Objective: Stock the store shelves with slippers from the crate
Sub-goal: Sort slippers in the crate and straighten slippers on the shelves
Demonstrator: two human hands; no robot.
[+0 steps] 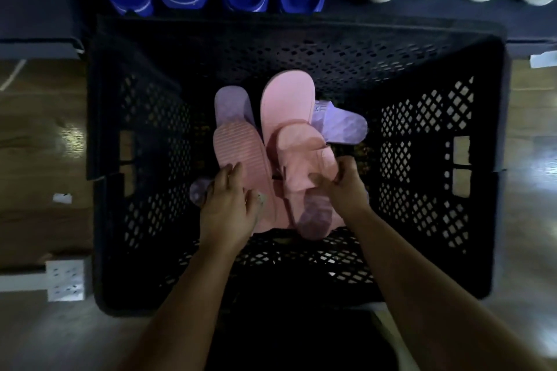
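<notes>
Pinching pink slipper strap (301, 156): right hand (346, 187); left hand (226, 208) flat on ribbed pink sole (238, 147); lilac slippers (343, 126) beneath; black lattice crate (301, 48).

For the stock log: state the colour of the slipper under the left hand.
Pink slipper, ribbed sole up; head view.

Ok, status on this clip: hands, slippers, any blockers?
Left hand flat on sole-up pink slipper. Right hand grips upright pink slipper by strap. Both inside crate; lilac slippers partly underneath.
</notes>
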